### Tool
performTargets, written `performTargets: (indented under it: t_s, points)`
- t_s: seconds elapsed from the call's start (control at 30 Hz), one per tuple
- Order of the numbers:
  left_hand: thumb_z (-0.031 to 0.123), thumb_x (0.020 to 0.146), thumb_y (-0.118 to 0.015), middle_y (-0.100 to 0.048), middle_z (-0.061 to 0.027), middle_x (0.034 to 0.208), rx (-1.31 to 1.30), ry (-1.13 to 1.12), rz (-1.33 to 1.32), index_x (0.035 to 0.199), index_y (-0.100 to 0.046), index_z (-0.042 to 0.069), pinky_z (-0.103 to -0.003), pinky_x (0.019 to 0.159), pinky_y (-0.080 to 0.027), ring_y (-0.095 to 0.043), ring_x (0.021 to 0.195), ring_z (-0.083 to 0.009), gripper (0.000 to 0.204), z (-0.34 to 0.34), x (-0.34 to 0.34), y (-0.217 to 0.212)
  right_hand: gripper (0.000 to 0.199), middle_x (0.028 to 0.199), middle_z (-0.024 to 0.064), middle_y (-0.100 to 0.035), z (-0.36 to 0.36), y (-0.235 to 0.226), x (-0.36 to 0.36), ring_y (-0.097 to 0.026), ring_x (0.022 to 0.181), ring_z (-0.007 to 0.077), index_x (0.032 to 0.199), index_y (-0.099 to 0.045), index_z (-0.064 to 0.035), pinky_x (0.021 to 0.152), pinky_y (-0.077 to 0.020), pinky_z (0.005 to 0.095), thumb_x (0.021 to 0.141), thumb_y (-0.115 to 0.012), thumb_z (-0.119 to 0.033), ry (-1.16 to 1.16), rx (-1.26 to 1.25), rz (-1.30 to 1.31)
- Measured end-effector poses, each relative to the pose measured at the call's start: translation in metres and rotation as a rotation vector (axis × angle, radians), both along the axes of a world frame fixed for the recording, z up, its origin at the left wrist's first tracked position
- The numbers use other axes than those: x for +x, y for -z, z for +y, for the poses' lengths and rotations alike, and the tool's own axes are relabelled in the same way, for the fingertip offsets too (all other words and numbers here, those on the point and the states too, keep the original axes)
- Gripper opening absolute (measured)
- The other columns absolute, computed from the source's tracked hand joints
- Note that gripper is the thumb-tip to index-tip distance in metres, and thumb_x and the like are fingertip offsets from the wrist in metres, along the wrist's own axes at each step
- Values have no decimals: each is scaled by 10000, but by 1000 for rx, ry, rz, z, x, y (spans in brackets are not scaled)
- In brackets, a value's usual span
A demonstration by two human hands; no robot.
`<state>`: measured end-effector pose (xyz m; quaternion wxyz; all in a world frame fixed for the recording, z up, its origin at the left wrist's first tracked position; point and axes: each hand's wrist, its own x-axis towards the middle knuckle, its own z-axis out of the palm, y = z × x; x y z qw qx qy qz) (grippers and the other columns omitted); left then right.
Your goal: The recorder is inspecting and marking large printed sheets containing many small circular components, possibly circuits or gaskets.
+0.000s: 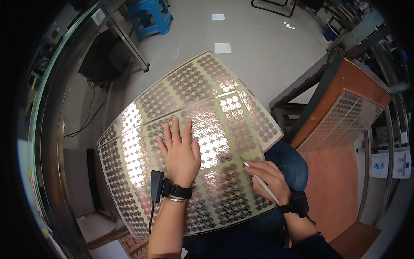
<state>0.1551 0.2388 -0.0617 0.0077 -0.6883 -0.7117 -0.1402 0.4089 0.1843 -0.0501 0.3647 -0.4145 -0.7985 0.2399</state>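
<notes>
Head view shows the upper patterned sheet (224, 172) lying beneath both hands, the left hand (181, 157) flat on it, fingers spread, gripping nothing, while the right hand (271, 179), nearer its right edge, pinches a white pen-like tool (266, 188) slanting up-left.

bright indoor light | glare on metallic discs (209, 144) | reflections on floor (189, 39) | rim dark, bent

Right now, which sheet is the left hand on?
The top sheet, under the spread left hand. The lower sheet juts past the top one's far edge; another sheet sits apart, at right.
</notes>
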Motion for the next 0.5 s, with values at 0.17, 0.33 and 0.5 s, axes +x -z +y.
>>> performTargets:
  t_s: [0.17, 0.33, 0.5]
  points:
    - [235, 963, -470, -330, -138, 1523, 4, 0, 2, 1440, -422, 193, -561, 1156, -125, -259, 1416, -366, 481, 0, -1, -1, 408, 1072, 110, -670, -1, -3, -5, -641, 838, 260, 1057, -691, -37, 751, -508, 341, 669, -701, 88, 46, -1, -11]
    - [243, 968, -461, -332, -141, 1521, -1, 4, -2, 1441, -421, 185, -558, 1158, -118, -257, 1417, -365, 478, 0, 0, 0, 389, 1075, 109, -671, 0, -3, -7, -634, 822, 259, 1056, -690, -36, 744, -505, 334, 684, -705, 74, 57, -5, 7]
    - [242, 968, -460, -330, -146, 1521, 1, 7, 10, 1442, -420, 185, -555, 1160, -114, -257, 1417, -367, 479, -1, 0, -3, 371, 1086, 110, -669, 0, -4, -7, -624, 810, 257, 1057, -689, -31, 745, -502, 338, 697, -706, 56, 61, -14, 17]
